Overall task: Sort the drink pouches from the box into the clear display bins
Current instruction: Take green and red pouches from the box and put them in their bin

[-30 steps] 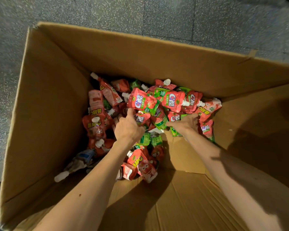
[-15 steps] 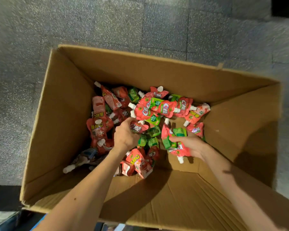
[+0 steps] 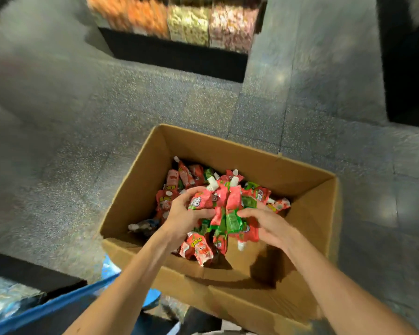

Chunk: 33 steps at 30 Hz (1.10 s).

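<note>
Open cardboard box point(image 3: 136, 189) has a messy heap of red and green drink pouches point(image 3: 196, 250) with white caps, mostly toward its far side. The left hand point(image 3: 182, 218) and right hand point(image 3: 271, 228) grip a bunch of pouches point(image 3: 225, 206) just above the heap. The clear bins point(image 3: 186, 22) are well beyond and blurry.

Shop — snack-filled display bins point(image 3: 186, 22)

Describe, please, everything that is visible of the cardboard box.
The cardboard box is brown, corrugated and open at the top. It stands on the speckled grey floor. Red and green drink pouches lie heaped in its far left part; the near right bottom is bare. The left hand and right hand reach inside and hold pouches, not the box.
</note>
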Available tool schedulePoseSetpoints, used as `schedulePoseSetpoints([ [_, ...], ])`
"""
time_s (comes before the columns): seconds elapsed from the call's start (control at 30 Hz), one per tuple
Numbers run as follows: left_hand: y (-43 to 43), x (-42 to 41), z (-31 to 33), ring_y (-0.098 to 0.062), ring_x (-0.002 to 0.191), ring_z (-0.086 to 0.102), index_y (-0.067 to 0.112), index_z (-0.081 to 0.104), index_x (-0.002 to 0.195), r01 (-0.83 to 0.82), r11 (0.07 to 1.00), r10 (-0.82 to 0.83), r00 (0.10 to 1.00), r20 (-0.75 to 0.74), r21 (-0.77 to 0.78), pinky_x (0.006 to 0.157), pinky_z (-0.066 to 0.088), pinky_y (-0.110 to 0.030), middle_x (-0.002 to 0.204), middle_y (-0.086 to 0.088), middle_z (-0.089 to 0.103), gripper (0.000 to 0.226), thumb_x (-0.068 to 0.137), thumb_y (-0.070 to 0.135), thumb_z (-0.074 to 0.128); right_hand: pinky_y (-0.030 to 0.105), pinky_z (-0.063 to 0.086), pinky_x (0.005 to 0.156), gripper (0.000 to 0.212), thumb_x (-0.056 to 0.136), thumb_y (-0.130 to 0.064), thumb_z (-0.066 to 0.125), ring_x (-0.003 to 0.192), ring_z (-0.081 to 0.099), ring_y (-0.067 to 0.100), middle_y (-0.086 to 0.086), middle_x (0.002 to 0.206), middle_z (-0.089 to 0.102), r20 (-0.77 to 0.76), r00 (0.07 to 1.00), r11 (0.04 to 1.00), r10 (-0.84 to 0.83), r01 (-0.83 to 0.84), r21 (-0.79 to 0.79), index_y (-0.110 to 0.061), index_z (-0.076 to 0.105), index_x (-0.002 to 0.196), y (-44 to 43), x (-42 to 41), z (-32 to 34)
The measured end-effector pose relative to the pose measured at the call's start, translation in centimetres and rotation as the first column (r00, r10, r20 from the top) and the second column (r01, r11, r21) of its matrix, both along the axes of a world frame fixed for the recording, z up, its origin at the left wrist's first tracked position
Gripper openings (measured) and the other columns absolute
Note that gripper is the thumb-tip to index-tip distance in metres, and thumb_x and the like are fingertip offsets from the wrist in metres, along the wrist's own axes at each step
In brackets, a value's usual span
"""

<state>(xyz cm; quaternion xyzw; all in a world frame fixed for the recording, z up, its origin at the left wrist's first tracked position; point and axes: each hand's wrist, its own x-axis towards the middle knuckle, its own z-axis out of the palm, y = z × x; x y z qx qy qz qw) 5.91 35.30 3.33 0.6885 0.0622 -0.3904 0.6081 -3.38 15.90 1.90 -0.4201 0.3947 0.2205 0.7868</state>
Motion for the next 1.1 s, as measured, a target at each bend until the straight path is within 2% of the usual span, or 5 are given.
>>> schedulePoseSetpoints([
  [0.2,-0.4,-4.3,7.6,-0.016,0.092,0.071,0.03,0.069,0.107,-0.005,0.999,0.02,0.958,0.285,-0.051,0.076,0.057,-0.028,0.103,0.0,0.072,0.058,0.063,-0.003,0.088,0.042,0.058,0.074,0.025,0.059,-0.015,0.062,0.074,0.068,0.025,0.014,0.085,0.068,0.163,0.977,0.989,0.139,-0.128,-0.08,-0.011,0.066,0.083,0.9,-1.2,8.5],
  [0.33,-0.3,-9.1,12.2,-0.015,0.091,0.072,0.025,0.067,0.114,-0.069,0.992,0.107,0.91,0.4,-0.109,0.078,0.059,-0.03,0.099,0.003,0.075,0.056,0.068,0.0,0.086,0.06,0.047,0.1,0.054,0.07,-0.032,0.08,0.115,0.061,0.043,0.026,0.121,0.066,0.323,0.921,0.976,0.217,-0.204,-0.075,-0.006,0.069,0.116,1.8,-3.7,14.2],
  [0.53,4.3,-16.7,18.6,-0.006,0.093,0.071,0.02,0.063,0.127,-0.227,0.956,0.291,0.783,0.55,-0.184,0.079,0.054,-0.02,0.1,0.008,0.074,0.058,0.074,0.007,0.084,0.044,0.06,0.079,0.053,0.083,-0.02,0.07,0.106,0.069,0.036,0.019,0.118,0.07,0.538,0.683,0.858,0.494,-0.484,-0.173,-0.01,0.056,0.133,6.2,-6.8,22.1],
  [0.8,17.4,-28.4,28.7,-0.006,0.094,0.063,0.032,0.061,0.122,-0.444,0.874,0.443,0.559,0.7,-0.198,0.085,0.052,-0.022,0.099,0.01,0.07,0.045,0.083,0.013,0.07,0.054,0.055,0.091,0.027,0.084,-0.018,0.069,0.103,0.068,0.037,0.024,0.115,0.069,0.641,0.385,0.619,0.664,-0.764,-0.183,-0.007,0.068,0.109,21.6,-12.2,29.8],
  [1.1,31.5,-42.9,34.5,-0.008,0.074,0.069,0.011,0.07,0.098,-0.717,0.518,0.817,0.253,0.519,-0.466,0.074,0.054,-0.025,0.088,-0.002,0.072,0.027,0.086,0.027,0.052,0.04,0.061,0.069,0.032,0.081,-0.02,0.052,0.078,0.073,0.029,0.018,0.094,0.074,0.783,0.189,0.33,0.592,-0.944,-0.022,-0.001,0.072,0.096,40.5,-24.1,35.3],
])
